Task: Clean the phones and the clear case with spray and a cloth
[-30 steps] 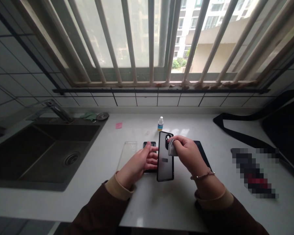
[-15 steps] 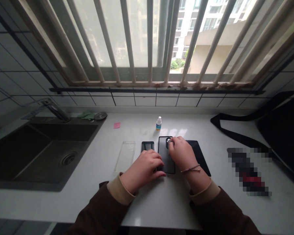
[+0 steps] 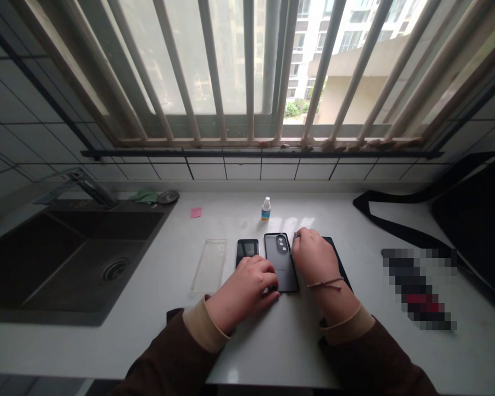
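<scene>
A black smartphone (image 3: 281,269) lies flat on the white counter (image 3: 107,352), back up, with its oval camera bump showing at the top. My left hand (image 3: 243,283) rests on its lower left edge, fingers curled over it, and also covers the bottom of a smaller dark phone or screen (image 3: 246,248). My right hand (image 3: 315,258) sits at the phone's upper right edge, pinching a small grey cloth (image 3: 296,235) that is mostly hidden by the fingers. Under that wrist lies a black mat (image 3: 337,258). Left of the phones is a clear phone case (image 3: 209,267).
A small dropper bottle (image 3: 265,209) stands behind the phones, near a pink sticky note (image 3: 195,212). A dark sink (image 3: 82,258) with a tap (image 3: 91,190) is on the left. A black bag strap (image 3: 396,212) and a pixelated object (image 3: 416,289) lie on the right.
The phone has gone from tilted up to flat on the counter. My right hand has slid right, off the camera bump, leaving it visible. My left hand stays on the phone's lower left.
</scene>
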Demonstrator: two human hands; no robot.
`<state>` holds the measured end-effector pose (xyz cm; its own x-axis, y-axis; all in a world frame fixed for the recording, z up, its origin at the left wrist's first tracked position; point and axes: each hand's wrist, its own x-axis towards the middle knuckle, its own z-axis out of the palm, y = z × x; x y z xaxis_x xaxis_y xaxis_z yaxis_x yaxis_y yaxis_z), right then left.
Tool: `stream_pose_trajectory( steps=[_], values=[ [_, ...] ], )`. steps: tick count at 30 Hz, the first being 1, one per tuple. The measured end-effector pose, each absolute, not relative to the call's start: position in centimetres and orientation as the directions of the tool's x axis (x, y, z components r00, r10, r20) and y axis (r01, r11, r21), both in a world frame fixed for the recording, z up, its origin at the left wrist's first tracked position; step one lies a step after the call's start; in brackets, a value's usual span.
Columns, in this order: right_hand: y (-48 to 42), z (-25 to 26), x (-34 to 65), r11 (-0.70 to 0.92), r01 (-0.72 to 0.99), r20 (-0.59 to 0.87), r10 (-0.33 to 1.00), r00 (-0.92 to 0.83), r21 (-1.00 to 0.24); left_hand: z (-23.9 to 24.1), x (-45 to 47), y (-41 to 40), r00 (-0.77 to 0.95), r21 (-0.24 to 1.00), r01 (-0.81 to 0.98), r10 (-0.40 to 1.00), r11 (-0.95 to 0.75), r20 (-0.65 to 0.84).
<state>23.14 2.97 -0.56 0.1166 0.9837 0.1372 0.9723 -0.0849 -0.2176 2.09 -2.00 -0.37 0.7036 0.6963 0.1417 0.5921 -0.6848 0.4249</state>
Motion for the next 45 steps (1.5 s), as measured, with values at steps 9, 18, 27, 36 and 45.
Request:
stream_pose_trajectory(
  steps=[9, 18, 27, 36, 45],
  values=[
    [4.0, -0.5, 27.9, -0.271, 0.954, -0.018, 0.962, 0.271, -0.129, -0.3, 2.0, -2.0, 0.693, 0.426, 0.6, 0.706, -0.677, 0.147],
    [4.3, -1.4, 30.3, -0.326, 0.937, -0.043, 0.945, 0.323, -0.128, -0.1, 2.0, -2.1, 0.684, 0.398, 0.618, 0.713, -0.678, 0.152],
    [3.9, -1.5, 30.2, -0.364, 0.918, -0.069, 0.931, 0.358, -0.157, -0.1, 2.0, -2.1, 0.678, 0.418, 0.626, 0.724, -0.658, 0.125],
    [4.1, -1.5, 30.0, -0.373, 0.898, -0.06, 0.927, 0.369, -0.232, 0.1, 2.1, -2.2, 0.677, 0.415, 0.634, 0.728, -0.652, 0.11],
    [4.2, -0.2, 29.4, -0.254, 0.879, 0.02, 0.958, 0.286, -0.403, 0.1, 2.1, -2.2, 0.654, 0.489, 0.58, 0.73, -0.652, 0.199]
  ],
)
